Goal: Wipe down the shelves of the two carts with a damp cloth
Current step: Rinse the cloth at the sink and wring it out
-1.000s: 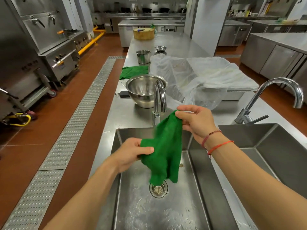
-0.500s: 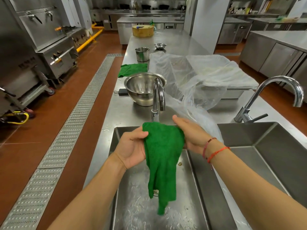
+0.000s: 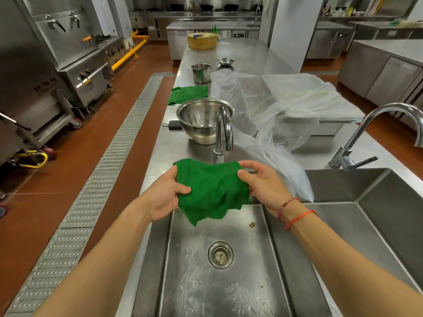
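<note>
**A:** Where's the cloth?

**B:** The green cloth point(image 3: 212, 191) is spread between both hands above the sink point(image 3: 187, 282), just in front of the faucet point(image 3: 219, 133). The left hand point(image 3: 164, 197) pinches its left edge and the right hand point(image 3: 263, 186) its right edge, so each grip is closed on it.

**A:** Which step is this?

**B:** Readying the cloth, I'd judge; no wiping yet. Next it likely wants folding into a pad, then carrying to a cart. I can't pick one out here.

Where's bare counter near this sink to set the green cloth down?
For the green cloth: bare counter left of the near faucet, between the sink rim and the steel bowl. Another patch between the plastic sheet and the right faucet. Behind the bowl it is crowded: second cloth, steel cup.
</note>
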Action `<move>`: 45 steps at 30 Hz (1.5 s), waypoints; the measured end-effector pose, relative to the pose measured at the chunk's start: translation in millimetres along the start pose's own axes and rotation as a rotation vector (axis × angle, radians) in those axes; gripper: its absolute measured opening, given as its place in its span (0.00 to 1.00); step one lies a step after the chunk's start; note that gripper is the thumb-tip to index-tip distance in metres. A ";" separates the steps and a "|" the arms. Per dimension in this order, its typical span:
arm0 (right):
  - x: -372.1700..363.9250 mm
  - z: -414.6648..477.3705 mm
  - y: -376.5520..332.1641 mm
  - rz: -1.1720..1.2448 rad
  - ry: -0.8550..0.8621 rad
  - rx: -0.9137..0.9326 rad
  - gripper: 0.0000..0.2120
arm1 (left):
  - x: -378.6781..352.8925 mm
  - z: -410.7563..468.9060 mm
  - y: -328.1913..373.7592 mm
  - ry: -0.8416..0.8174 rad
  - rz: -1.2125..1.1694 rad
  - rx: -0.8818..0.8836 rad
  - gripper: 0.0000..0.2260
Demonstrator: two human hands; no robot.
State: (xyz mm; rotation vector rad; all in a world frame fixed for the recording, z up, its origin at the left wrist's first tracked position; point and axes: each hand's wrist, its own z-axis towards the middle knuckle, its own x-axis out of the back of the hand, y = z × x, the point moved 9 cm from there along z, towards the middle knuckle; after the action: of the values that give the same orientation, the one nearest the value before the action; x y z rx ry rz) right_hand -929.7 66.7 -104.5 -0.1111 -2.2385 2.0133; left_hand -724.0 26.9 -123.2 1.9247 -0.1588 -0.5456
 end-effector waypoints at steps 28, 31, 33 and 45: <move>19.2 -6.9 -13.9 0.327 0.008 -0.059 0.20 | 17.8 -17.7 48.6 0.303 0.169 -0.314 0.20; 25.1 -3.8 -23.7 0.197 0.067 0.039 0.22 | 19.1 -20.7 59.2 0.329 0.219 -0.363 0.21; 28.0 -2.1 -32.8 -0.064 0.096 0.106 0.21 | 18.5 -24.8 66.6 0.368 0.373 -0.387 0.22; -17.9 -3.8 4.8 -0.149 -0.173 -0.162 0.24 | 0.2 -43.4 85.0 0.343 0.508 -0.439 0.16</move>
State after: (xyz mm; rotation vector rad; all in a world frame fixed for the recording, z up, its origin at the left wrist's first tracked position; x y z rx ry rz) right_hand -911.6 68.4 -109.7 0.2169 -2.4302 1.8284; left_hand -692.9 28.1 -33.0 1.4441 -0.2713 0.0903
